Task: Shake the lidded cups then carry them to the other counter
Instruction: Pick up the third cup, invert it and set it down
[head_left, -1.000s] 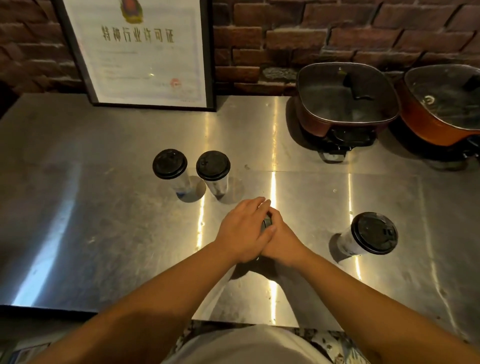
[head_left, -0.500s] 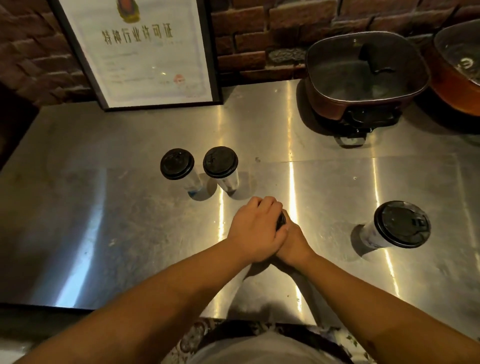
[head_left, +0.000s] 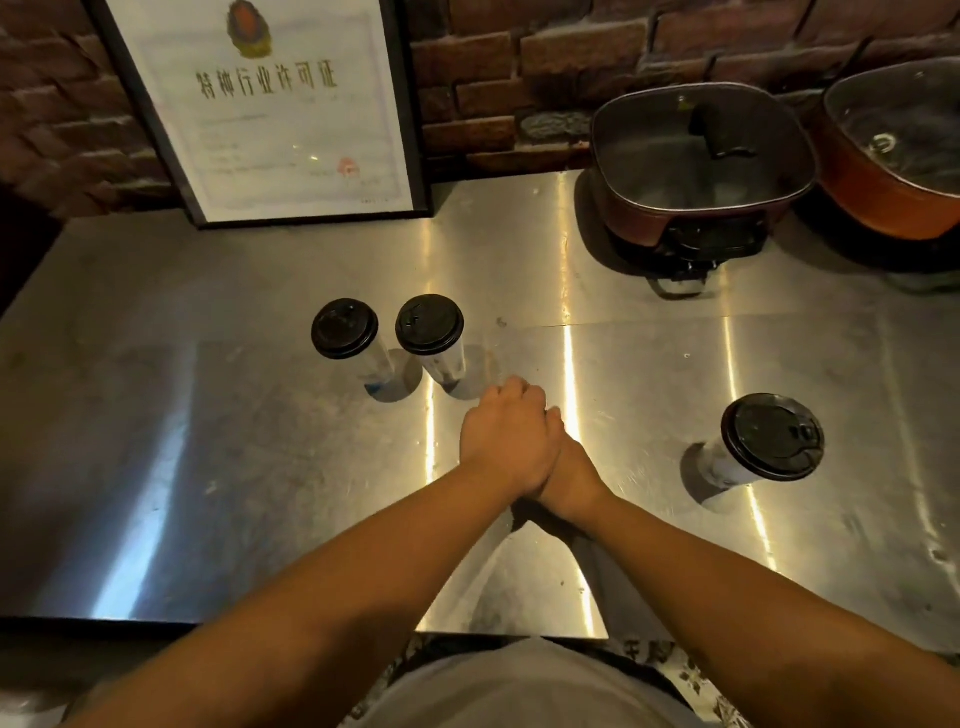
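Three white cups with black lids stand upright on the steel counter (head_left: 249, 467): two side by side at the middle left (head_left: 344, 328) (head_left: 429, 325), and one alone at the right (head_left: 772, 436). My left hand (head_left: 501, 439) and my right hand (head_left: 569, 475) are pressed together at the counter's centre, just in front of the pair. They wrap around a fourth lidded cup, which they hide completely; my left hand lies over the top, my right hand beside and under it.
A framed certificate (head_left: 291, 104) leans on the brick wall at the back left. Two lidded electric pots stand at the back right, a dark one (head_left: 696, 150) and an orange one (head_left: 893, 150). The counter's front edge is close to my body.
My left hand has closed further over the cup, so the black lid that showed between my fingers is now covered. The other cups have not moved; only the camera shifted.
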